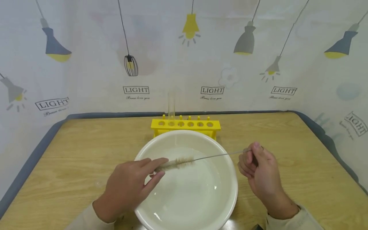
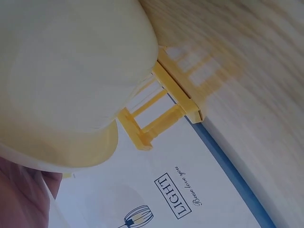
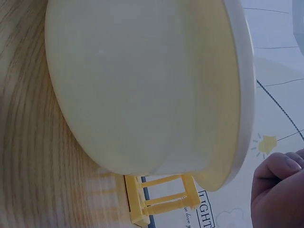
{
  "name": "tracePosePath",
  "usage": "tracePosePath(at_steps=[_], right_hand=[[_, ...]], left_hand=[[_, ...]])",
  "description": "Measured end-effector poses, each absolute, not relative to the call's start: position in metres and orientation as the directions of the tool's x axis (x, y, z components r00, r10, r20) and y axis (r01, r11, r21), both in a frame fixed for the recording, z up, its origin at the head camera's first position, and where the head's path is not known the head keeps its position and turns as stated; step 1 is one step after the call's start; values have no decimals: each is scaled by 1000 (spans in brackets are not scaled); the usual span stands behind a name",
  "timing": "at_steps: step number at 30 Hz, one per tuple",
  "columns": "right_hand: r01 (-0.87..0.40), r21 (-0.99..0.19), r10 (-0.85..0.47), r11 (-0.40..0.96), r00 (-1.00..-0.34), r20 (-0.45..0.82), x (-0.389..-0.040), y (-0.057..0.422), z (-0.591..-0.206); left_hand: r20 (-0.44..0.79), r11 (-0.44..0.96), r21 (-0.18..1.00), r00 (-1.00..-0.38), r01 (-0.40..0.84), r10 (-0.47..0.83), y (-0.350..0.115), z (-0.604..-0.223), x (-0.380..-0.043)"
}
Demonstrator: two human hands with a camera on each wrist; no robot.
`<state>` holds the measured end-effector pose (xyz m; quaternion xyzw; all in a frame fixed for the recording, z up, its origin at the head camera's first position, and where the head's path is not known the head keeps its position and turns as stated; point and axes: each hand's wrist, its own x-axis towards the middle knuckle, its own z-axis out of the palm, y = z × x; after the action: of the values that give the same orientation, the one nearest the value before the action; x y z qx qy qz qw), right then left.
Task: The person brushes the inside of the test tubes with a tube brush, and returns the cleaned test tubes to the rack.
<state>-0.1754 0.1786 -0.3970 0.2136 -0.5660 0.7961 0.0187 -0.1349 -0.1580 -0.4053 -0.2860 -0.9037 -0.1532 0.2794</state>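
the left grip (image 1: 127, 183) pinches a clear tube (image 1: 167, 165) with the brush (image 1: 185, 161) partly inside, above the white basin (image 1: 187, 203); the right grip (image 1: 264, 175) pinches the brush's wire (image 1: 218, 156). a yellow rack (image 1: 185, 126) stands near the far edge of the counter (image 1: 86, 143).

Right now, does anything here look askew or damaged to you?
Nothing clearly stands out: the racked tube stands upright, the basin looks whole, and the brush's wire runs nearly straight to the right hand.
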Motion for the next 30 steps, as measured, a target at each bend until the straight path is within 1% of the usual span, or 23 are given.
tracePosePath(at_steps=[4,9,17,23,27,30], right_hand=[[-261,-888,-257,-380,-892,372,-175,178,-399],[-216,-895,-292,-390,-893,343,-172,177,-400],[-213,-918,-340,-334,-881,328,-172,174,-399],[-236,-924,-361,-302,-868,340,-171,173,-400],[-233,-930,-380,-283,-864,332,-172,173,-399],[-220,-930,-394,-293,-859,328,-172,173,-400]], left_hand=[[614,782,117,-663,612,428,-157,-407,-136],[614,780,113,-660,615,432,-157,-408,-136],[599,790,112,-675,603,431,-159,-407,-135],[602,789,103,-670,605,435,-160,-406,-136],[611,788,101,-663,607,432,-160,-405,-136],[607,782,104,-662,615,440,-160,-405,-136]])
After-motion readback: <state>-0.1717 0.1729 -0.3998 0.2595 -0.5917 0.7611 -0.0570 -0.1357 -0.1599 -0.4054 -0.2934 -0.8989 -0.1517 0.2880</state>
